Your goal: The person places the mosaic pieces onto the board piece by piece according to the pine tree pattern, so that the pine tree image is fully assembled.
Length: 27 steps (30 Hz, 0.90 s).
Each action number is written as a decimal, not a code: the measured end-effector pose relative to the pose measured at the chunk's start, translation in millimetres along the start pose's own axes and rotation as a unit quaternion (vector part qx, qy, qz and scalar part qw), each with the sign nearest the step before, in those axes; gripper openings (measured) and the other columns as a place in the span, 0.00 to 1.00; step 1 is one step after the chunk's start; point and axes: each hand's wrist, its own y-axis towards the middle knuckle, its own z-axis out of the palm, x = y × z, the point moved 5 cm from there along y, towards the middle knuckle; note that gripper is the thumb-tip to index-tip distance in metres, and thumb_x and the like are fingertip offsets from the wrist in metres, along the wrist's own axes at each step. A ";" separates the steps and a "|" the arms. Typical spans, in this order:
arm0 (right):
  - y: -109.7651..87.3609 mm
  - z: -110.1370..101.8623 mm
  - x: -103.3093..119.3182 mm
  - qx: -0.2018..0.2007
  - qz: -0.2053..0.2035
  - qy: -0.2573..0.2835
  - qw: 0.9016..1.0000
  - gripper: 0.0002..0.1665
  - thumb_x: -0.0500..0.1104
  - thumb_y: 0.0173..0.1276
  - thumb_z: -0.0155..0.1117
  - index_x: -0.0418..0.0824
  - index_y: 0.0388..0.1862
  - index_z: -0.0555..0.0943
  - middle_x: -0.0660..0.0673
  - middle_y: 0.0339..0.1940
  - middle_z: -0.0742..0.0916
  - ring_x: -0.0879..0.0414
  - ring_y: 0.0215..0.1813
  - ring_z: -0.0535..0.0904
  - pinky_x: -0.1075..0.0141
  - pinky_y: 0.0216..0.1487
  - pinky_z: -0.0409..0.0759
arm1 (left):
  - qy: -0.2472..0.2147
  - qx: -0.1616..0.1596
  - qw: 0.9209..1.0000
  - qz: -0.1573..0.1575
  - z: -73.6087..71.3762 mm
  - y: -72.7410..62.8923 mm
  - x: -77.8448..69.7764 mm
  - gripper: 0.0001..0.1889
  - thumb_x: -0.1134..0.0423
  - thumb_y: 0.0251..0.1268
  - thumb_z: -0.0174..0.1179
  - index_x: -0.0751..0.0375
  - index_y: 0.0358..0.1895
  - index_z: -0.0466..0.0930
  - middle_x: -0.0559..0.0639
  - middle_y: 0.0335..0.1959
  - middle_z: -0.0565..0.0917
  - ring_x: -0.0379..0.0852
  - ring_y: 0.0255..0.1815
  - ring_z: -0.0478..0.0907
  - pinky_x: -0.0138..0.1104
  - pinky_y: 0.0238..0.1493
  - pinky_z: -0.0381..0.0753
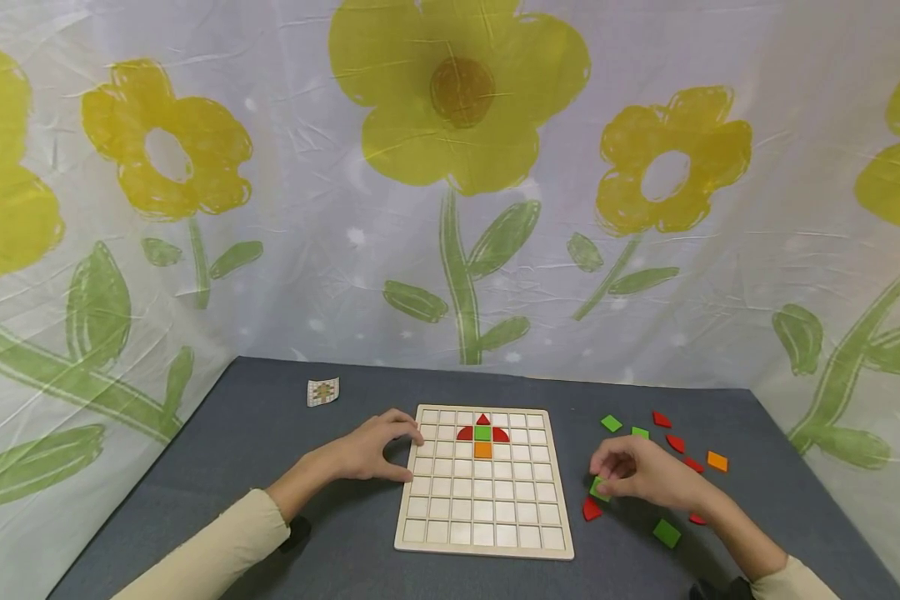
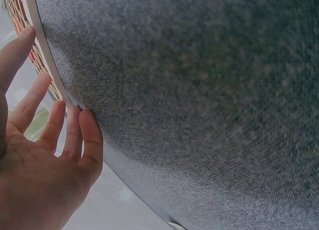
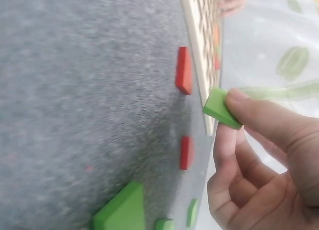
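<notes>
My right hand pinches a green square tile between thumb and fingers, just right of the wooden grid board. My left hand has its thumb and fingertips at the board's left edge, the fingers loosely bent and spread. On the board's upper middle a red triangle tops a green square, with a red rounded piece on its left and another on its right. Directly below that square lies an orange square. A red piece lies on the table under the right hand.
Right of the board lie several loose tiles: a green one near the front, an orange square, red pieces and green ones farther back. A small patterned card lies at the back left. A flower-printed cloth surrounds the table.
</notes>
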 end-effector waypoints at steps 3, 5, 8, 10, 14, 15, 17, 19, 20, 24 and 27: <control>5.4 -0.6 2.4 -0.005 -0.020 -0.010 1.000 0.08 0.36 0.68 0.72 0.36 0.43 0.82 0.43 0.36 0.84 0.50 0.34 0.82 0.63 0.34 0.82 | 0.003 -0.001 1.000 -0.003 -0.5 0.0 -0.3 0.23 0.54 0.62 0.75 0.56 0.57 0.80 0.60 0.65 0.69 0.65 0.67 0.65 0.61 0.63 0.64; 9.2 -0.4 3.6 -0.009 -0.031 -0.017 0.999 0.08 0.36 0.68 0.72 0.38 0.43 0.82 0.44 0.36 0.84 0.50 0.34 0.82 0.64 0.34 0.82 | 0.005 -0.002 1.000 -0.002 0.0 0.0 0.0 0.23 0.54 0.62 0.75 0.56 0.57 0.80 0.59 0.65 0.69 0.65 0.67 0.65 0.61 0.63 0.65; 14.6 1.5 4.5 -0.009 -0.039 -0.013 0.999 0.07 0.36 0.69 0.72 0.38 0.43 0.82 0.43 0.38 0.85 0.48 0.35 0.82 0.63 0.35 0.83 | 0.005 -0.002 1.000 -0.001 0.6 0.3 0.6 0.23 0.54 0.62 0.75 0.56 0.57 0.80 0.60 0.65 0.69 0.65 0.67 0.65 0.60 0.63 0.65; 18.1 3.7 5.4 -0.004 -0.040 -0.003 0.999 0.07 0.35 0.69 0.71 0.38 0.44 0.82 0.41 0.39 0.84 0.47 0.37 0.83 0.62 0.37 0.83 | 0.005 -0.002 1.000 0.000 0.8 0.4 0.6 0.23 0.54 0.62 0.75 0.56 0.57 0.80 0.60 0.65 0.69 0.65 0.67 0.65 0.61 0.63 0.64; 25.3 8.0 7.6 0.011 -0.043 0.011 0.999 0.06 0.34 0.71 0.69 0.36 0.44 0.82 0.39 0.40 0.84 0.45 0.39 0.82 0.59 0.41 0.84 | 0.002 -0.001 1.000 -0.002 1.0 0.7 0.8 0.23 0.55 0.62 0.75 0.57 0.57 0.80 0.61 0.66 0.69 0.65 0.68 0.65 0.61 0.63 0.64; 27.1 9.0 8.3 0.016 -0.044 0.013 0.999 0.06 0.34 0.72 0.68 0.35 0.45 0.82 0.39 0.40 0.84 0.45 0.39 0.82 0.58 0.41 0.84 | 0.002 -0.001 1.000 -0.001 1.0 0.7 0.8 0.23 0.55 0.62 0.75 0.57 0.57 0.80 0.61 0.66 0.69 0.65 0.68 0.65 0.61 0.63 0.64; 30.6 10.6 9.5 0.023 -0.046 0.011 0.999 0.06 0.34 0.72 0.67 0.34 0.45 0.82 0.39 0.39 0.85 0.44 0.38 0.82 0.57 0.40 0.84 | 0.006 -0.002 1.000 0.002 1.2 0.6 0.6 0.23 0.55 0.62 0.75 0.57 0.58 0.80 0.61 0.66 0.69 0.65 0.67 0.65 0.60 0.63 0.65; 33.9 12.1 10.7 0.029 -0.045 0.009 0.999 0.06 0.34 0.73 0.66 0.33 0.45 0.81 0.40 0.39 0.84 0.44 0.37 0.82 0.57 0.39 0.84 | 0.006 -0.003 1.000 0.004 1.2 0.6 0.8 0.23 0.56 0.62 0.75 0.57 0.57 0.80 0.61 0.65 0.69 0.65 0.67 0.65 0.61 0.63 0.64; 35.5 12.9 11.2 0.031 -0.045 0.007 0.998 0.06 0.34 0.73 0.66 0.32 0.45 0.81 0.41 0.39 0.84 0.44 0.36 0.82 0.57 0.38 0.83 | 0.004 -0.002 1.000 0.002 1.2 0.6 0.7 0.23 0.56 0.62 0.75 0.57 0.58 0.80 0.61 0.65 0.69 0.64 0.67 0.65 0.61 0.64 0.64; 42.3 15.2 13.2 0.036 -0.041 0.010 0.998 0.08 0.35 0.73 0.67 0.30 0.45 0.80 0.40 0.38 0.84 0.42 0.34 0.81 0.55 0.37 0.83 | -0.001 0.001 1.000 -0.003 0.8 0.5 0.4 0.23 0.56 0.62 0.74 0.57 0.57 0.80 0.60 0.66 0.69 0.64 0.68 0.65 0.61 0.64 0.62; 47.3 15.6 13.9 0.033 -0.041 0.019 0.998 0.09 0.34 0.71 0.68 0.29 0.45 0.80 0.39 0.36 0.85 0.42 0.34 0.83 0.52 0.36 0.84 | 0.000 0.001 1.000 -0.001 0.6 -0.1 -0.9 0.23 0.55 0.62 0.74 0.57 0.57 0.80 0.61 0.66 0.69 0.64 0.68 0.64 0.61 0.64 0.62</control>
